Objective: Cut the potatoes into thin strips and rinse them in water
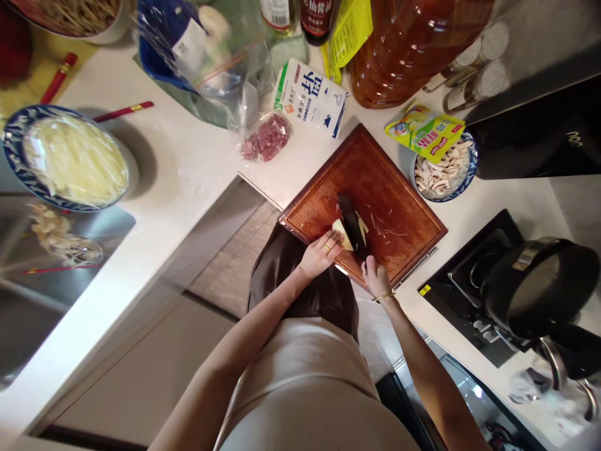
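On the brown wooden cutting board (404, 207) lies a pale, cream-coloured piece of food (344, 238), partly covered; its exact kind does not show. My left hand (322, 255) presses it down near the board's front edge, fingers bent and a ring on one. My right hand (375, 277), with a bracelet at the wrist, is closed around the handle of a dark-bladed kitchen knife (352, 224). The blade slants across the pale piece, just right of my left fingertips. Thin pale shreds are scattered on the board to the right of the blade.
Behind the board are a salt packet (312, 97), bagged raw meat (267, 136) and a large oil jug (413, 50). Sliced mushrooms fill a bowl (454, 199) at right, near a black pan (539, 288). At left, a bowl (16, 147) of pale shreds stands by the sink (28, 319).
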A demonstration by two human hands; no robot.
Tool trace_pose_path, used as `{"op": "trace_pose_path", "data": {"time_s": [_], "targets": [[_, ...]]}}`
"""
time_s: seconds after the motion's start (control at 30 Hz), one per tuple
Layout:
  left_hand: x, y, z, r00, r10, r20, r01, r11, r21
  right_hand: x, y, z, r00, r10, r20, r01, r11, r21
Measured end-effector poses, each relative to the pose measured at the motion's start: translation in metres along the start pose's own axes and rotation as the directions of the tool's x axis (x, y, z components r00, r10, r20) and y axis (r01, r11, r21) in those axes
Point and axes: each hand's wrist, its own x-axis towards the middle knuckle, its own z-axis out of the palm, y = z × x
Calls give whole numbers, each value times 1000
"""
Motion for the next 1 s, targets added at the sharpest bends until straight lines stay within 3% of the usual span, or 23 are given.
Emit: {"op": "trace_pose_path", "data": {"time_s": [0.2, 0.43, 1.0], "targets": [[-1, 0, 1, 1000, 2, -9, -3, 999, -34, -23, -14, -12, 997, 28, -73, -31, 999, -41], [-3, -1, 1, 1000, -10, 18, 11, 998, -66, -36, -32, -15, 999, -9, -48, 3, 992, -128], [-3, 2, -1, 999, -24, 34, 26, 998, -58, -42, -30, -18, 999, 23, -34, -27, 992, -120]]}}
